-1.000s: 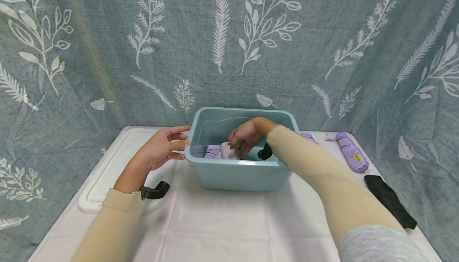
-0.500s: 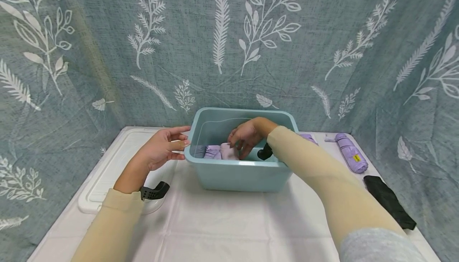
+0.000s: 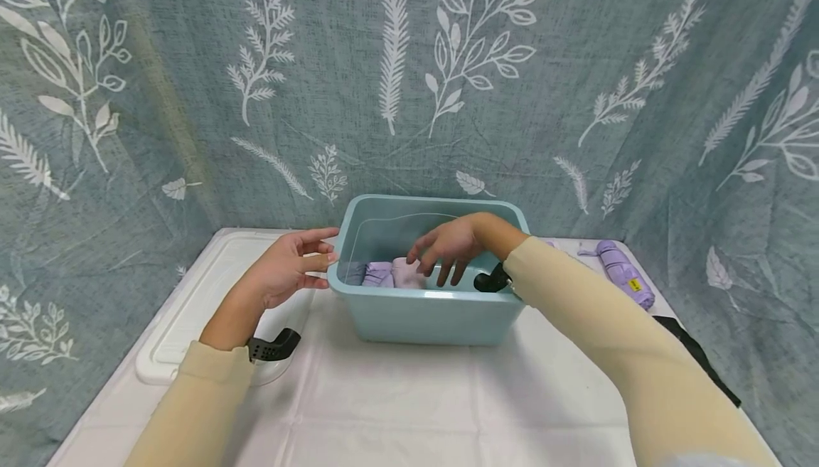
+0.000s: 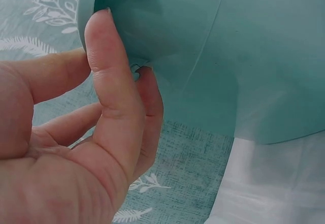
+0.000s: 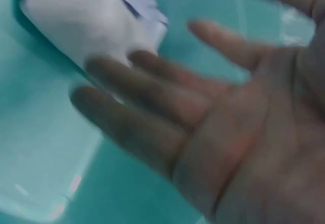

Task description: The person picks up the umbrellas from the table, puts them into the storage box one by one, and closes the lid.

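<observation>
A pale blue plastic storage bin (image 3: 429, 321) stands at the back middle of the table. Side by side at its left end lie a grey bundle (image 3: 354, 273), a lavender roll (image 3: 379, 274) and a pale pink roll (image 3: 407, 274). Fingertips of my left hand (image 3: 288, 268) meet the bin's left rim, tucked under the lip with the thumb across it. Inside the bin, my right hand (image 3: 454, 243) hovers just right of the pale pink roll, holding nothing. Its fingers (image 5: 137, 127) are spread in the right wrist view, where the pale roll (image 5: 84, 18) lies beyond them.
A white lid (image 3: 198, 303) lies on the table at left, partly behind the left arm. At right are a lavender roll with a yellow label (image 3: 623, 274) and a dark cloth-like item (image 3: 697, 357), partly covered by the right sleeve. A patterned curtain (image 3: 358, 83) closes off the back.
My right hand has let go of the pale pink roll and drawn slightly up and right, its fingers opening out. The left hand stays at the rim.
</observation>
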`<control>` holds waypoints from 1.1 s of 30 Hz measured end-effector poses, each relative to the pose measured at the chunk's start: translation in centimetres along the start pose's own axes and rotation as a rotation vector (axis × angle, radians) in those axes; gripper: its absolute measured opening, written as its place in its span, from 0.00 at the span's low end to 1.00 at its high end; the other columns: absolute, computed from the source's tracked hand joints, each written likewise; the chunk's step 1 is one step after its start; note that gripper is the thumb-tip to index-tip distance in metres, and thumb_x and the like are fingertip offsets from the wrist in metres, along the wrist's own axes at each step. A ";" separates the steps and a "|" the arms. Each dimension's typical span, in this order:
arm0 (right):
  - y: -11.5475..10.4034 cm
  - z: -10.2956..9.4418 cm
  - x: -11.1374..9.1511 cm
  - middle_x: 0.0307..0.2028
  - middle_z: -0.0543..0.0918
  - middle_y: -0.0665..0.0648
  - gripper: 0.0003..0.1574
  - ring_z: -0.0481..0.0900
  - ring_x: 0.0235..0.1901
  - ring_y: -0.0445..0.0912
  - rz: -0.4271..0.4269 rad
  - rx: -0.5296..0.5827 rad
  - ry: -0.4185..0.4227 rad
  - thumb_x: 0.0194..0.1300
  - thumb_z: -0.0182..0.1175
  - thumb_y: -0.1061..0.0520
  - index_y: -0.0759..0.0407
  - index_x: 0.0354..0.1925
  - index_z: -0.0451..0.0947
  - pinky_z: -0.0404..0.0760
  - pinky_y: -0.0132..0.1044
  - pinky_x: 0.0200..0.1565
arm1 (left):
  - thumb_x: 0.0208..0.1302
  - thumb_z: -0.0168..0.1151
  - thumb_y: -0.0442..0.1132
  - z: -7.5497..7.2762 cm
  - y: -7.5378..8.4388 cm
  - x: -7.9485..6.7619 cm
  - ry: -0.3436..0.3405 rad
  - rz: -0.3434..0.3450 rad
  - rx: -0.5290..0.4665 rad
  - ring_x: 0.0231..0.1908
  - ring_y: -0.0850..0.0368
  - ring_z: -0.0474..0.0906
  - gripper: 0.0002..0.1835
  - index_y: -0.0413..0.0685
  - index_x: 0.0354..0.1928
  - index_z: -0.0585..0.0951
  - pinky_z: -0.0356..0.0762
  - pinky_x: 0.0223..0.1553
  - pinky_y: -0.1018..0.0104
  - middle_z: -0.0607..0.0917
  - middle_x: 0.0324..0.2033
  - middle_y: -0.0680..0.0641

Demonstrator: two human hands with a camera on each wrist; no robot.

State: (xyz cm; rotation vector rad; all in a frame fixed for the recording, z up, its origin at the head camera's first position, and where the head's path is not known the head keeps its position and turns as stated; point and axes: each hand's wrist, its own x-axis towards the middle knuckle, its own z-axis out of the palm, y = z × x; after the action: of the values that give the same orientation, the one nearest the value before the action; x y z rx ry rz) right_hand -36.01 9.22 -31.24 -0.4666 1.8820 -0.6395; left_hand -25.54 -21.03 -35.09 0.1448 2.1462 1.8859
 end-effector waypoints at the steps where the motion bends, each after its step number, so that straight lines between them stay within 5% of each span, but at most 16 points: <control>1: 0.1 0.1 -0.4 0.76 0.63 0.63 0.40 0.73 0.68 0.62 -0.019 -0.001 0.006 0.75 0.57 0.52 0.51 0.79 0.56 0.76 0.56 0.67 | 0.75 0.60 0.35 0.0 0.0 0.0 0.001 -0.004 -0.003 0.36 0.63 0.83 0.36 0.45 0.80 0.59 0.87 0.39 0.65 0.75 0.48 0.48; 12: 1.5 0.0 -4.3 0.71 0.70 0.57 0.32 0.76 0.67 0.55 -0.196 0.062 0.150 0.75 0.60 0.51 0.46 0.73 0.65 0.79 0.49 0.66 | 0.74 0.61 0.36 -0.1 -0.5 -0.1 -0.010 0.009 -0.020 0.37 0.62 0.84 0.37 0.45 0.80 0.59 0.87 0.38 0.66 0.75 0.48 0.48; 20: 2.6 0.1 -6.6 0.73 0.66 0.60 0.32 0.71 0.71 0.59 -0.294 0.146 0.207 0.77 0.58 0.52 0.50 0.74 0.63 0.74 0.54 0.70 | 0.75 0.61 0.36 -0.2 -0.2 -0.3 0.016 0.013 0.004 0.38 0.63 0.83 0.36 0.45 0.80 0.60 0.87 0.38 0.66 0.74 0.49 0.47; 33: 6.0 0.6 -9.7 0.72 0.66 0.64 0.34 0.76 0.67 0.58 -0.442 0.277 0.335 0.78 0.57 0.54 0.56 0.75 0.60 0.76 0.56 0.67 | 0.74 0.61 0.33 0.2 0.2 -0.6 -0.011 0.036 0.030 0.36 0.63 0.82 0.36 0.42 0.80 0.59 0.88 0.38 0.63 0.74 0.49 0.45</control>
State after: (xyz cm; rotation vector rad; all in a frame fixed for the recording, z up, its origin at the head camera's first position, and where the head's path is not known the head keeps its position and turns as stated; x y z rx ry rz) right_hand -31.90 19.43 -28.18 -0.6283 1.9708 -1.3222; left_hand -24.94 -20.98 -34.83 0.2002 2.1790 1.8686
